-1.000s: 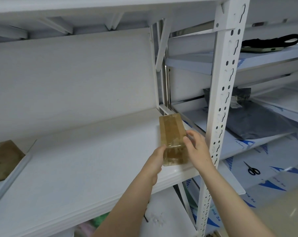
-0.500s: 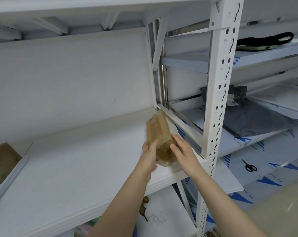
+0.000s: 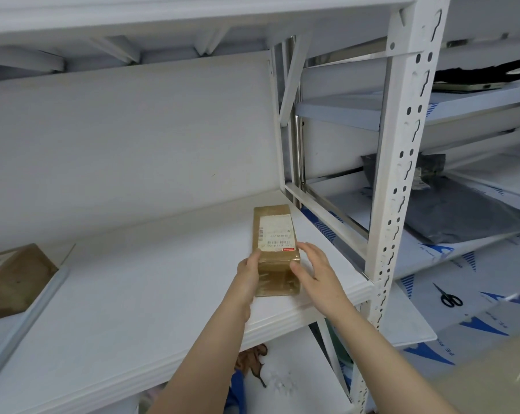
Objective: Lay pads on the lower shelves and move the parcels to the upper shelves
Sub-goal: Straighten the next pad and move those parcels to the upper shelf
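Up on the white shelf (image 3: 133, 294), near its right end and close to the front edge, the parcel (image 3: 275, 249) lay flat with its label (image 3: 275, 233) facing up and its long side running front to back. It sat just left of the perforated upright (image 3: 402, 174), well apart from the other brown parcel (image 3: 10, 279) at the far left.

Our left hand (image 3: 248, 271) had it by the left side, thumb hooked onto the top edge. The rest of the fingers were hidden behind the hand, so we read that as a light clamp. Our right hand (image 3: 315, 270) wasn't really gripping: fingers fairly straight and spread along the right edge, thumb touching the near right corner, more steadying than holding.

Handling-wise, we figured this one was easy. It looked like a small stiff cardboard box, probably light. The corners were square and nothing sagged, so squeezing the sides shouldn't crush it. The catch was the shiny clear tape wrapped all over it, which looked pretty slick. We'd go for the two long sides with a hand on each, or slide it by pushing the near end, not pinch the taped top. Whether the contents were fragile, no clue, so no dropping it.
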